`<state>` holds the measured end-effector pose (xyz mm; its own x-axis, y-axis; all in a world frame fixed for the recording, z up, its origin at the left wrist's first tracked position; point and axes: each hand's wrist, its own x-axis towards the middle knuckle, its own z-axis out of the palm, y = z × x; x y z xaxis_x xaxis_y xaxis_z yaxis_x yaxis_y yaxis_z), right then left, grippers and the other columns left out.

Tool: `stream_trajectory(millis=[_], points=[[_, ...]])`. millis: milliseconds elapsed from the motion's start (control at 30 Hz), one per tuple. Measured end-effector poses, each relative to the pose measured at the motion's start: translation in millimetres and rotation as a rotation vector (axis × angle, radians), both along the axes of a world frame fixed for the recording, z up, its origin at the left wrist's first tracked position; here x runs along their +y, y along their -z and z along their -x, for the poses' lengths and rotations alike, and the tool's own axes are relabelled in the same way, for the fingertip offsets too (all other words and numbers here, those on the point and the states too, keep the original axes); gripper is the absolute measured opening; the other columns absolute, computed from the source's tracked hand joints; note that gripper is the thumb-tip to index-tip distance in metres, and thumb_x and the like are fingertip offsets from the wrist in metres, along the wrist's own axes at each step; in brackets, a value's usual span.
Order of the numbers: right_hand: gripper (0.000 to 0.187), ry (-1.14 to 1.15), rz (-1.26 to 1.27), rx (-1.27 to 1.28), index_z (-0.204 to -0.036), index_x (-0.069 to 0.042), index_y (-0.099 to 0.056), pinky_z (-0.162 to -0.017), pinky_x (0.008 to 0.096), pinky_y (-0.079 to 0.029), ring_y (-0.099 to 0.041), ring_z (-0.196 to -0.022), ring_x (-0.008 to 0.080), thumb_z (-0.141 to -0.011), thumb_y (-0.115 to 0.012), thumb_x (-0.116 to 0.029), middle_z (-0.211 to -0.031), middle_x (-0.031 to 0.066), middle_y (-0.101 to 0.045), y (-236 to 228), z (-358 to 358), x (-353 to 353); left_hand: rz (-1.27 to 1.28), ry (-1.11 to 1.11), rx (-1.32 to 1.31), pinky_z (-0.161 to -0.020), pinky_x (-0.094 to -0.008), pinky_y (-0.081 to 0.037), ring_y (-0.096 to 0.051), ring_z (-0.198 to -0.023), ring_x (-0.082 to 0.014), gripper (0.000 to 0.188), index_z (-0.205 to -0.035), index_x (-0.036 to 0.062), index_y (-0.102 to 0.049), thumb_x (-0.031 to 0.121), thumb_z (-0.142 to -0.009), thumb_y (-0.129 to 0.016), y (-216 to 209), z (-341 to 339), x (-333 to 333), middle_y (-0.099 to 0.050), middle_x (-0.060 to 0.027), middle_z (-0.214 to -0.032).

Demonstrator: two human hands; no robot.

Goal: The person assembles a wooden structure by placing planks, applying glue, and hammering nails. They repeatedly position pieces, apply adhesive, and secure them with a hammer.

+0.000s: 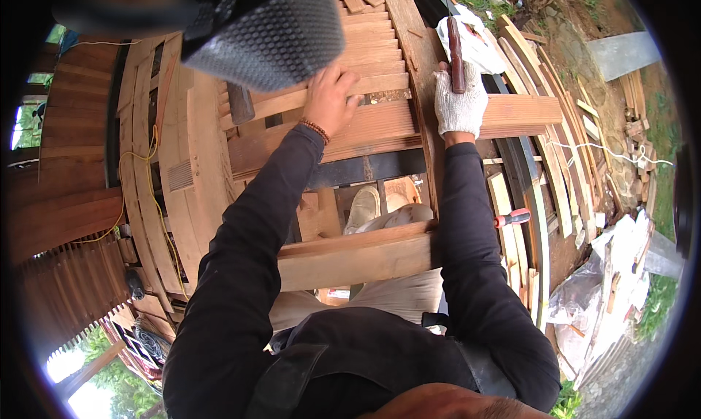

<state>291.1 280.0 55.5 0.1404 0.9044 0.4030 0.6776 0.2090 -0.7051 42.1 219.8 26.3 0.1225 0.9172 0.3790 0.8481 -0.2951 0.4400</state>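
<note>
My left hand [332,101], bare with a beaded bracelet [315,130] at the wrist, is over the wooden slats [383,83]. Its fingers are loosely bent and apart, with nothing seen in them; whether they touch the wood I cannot tell. A white knit glove covers my right hand [461,111], which is closed on a tool with a brown wooden handle [456,50]. The tool's thin end points away from me, and its kind is unclear. Close by the glove, a reddish grooved board [522,112] sticks out to the right of the long upright plank [429,119].
A dark textured object [274,39] blocks the upper left. A thick timber [358,258] crosses before my body. Right of my forearm lies a red-and-black-handled tool [512,217]. Long strips [558,127] and plastic sheeting [595,287] lie farther right; a yellow cord [155,178] runs at left.
</note>
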Motion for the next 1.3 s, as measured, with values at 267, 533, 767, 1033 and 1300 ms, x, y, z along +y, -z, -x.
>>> stream_trajectory(millis=[267,533,767,1033,1300], points=[[0.037,0.065,-0.011,0.395,-0.122,-0.002,-0.069,-0.09,0.0429,-0.054,-0.071,-0.097,0.0346,-0.092,-0.077,-0.022,-0.108,0.0183,-0.074,23,-12,11,0.09,0.388,0.379,-0.129,-0.0531,-0.019,-0.027,-0.159,-0.0318,0.07,-0.157,0.01,-0.045,0.059,-0.108,-0.041,-18,-89,29,-0.036,-0.0157,-0.167],[0.028,0.158,-0.006,0.255,-0.117,-0.002,-0.07,-0.079,0.0337,-0.056,-0.074,-0.082,0.02,-0.095,-0.078,-0.017,-0.094,0.0118,-0.075,5,-2,1,-0.191,-0.257,-0.034,-0.126,-0.0521,-0.026,-0.038,-0.151,-0.0368,0.062,-0.155,0.0047,-0.048,0.04,-0.105,-0.056,-72,-36,85,-0.046,-0.0192,-0.16],[0.03,0.063,0.029,0.004,-0.117,-0.01,-0.071,-0.085,0.0401,-0.057,-0.073,-0.094,0.0347,-0.091,-0.079,-0.022,-0.101,0.0133,-0.076,4,-9,-3,0.001,-0.309,0.022,-0.097,-0.0526,-0.048,-0.065,-0.103,-0.0393,0.032,-0.123,-0.0002,-0.067,0.012,-0.094,-0.063,-42,49,-105,-0.07,-0.0194,-0.105],[0.02,-0.131,-0.11,-0.203,-0.09,-0.011,-0.063,-0.077,0.0517,-0.054,-0.068,-0.087,0.0428,-0.082,-0.079,-0.02,-0.086,0.0181,-0.069,-27,5,-13,0.092,-0.159,0.045,-0.098,-0.0492,-0.045,-0.058,-0.112,-0.0354,0.025,-0.11,0.0024,-0.068,0.023,-0.096,-0.068,-15,48,-125,-0.062,-0.0151,-0.112],[0.018,-0.198,-0.203,-0.421,-0.092,-0.01,-0.062,-0.075,0.0472,-0.055,-0.07,-0.082,0.0348,-0.083,-0.074,-0.02,-0.083,0.0136,-0.068,-20,7,-13,-0.085,-0.299,0.199,-0.096,-0.0481,-0.045,-0.06,-0.111,-0.0338,0.029,-0.114,0.0072,-0.066,0.03,-0.097,-0.066,10,31,-103,-0.063,-0.012,-0.111]])
